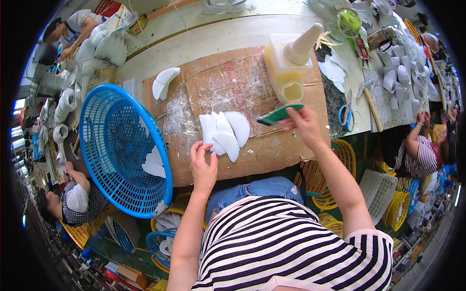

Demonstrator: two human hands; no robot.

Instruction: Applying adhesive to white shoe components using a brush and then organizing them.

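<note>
My right hand point(303, 123) grips a small green brush point(280, 114) with a dark edge, held above the cardboard point(194, 104) just in front of a squarish clear container point(281, 72) of yellowish liquid. A white cone-shaped piece tops that container. Fanned-out white curved pieces point(224, 133) overlap on the middle of the cardboard. My left hand point(204, 165) rests at their near left edge, fingers apart, its fingertips at or close to the lowest pieces. Farther left, another white curved piece or small stack point(165, 83) lies by itself.
A large blue basket point(167, 169) with white pieces inside leans at the cardboard's left. Blue-handled scissors point(346, 116) and a wooden-handled hammer point(373, 107) lie to the right. White parts crowd the far right. Other people work at left and right.
</note>
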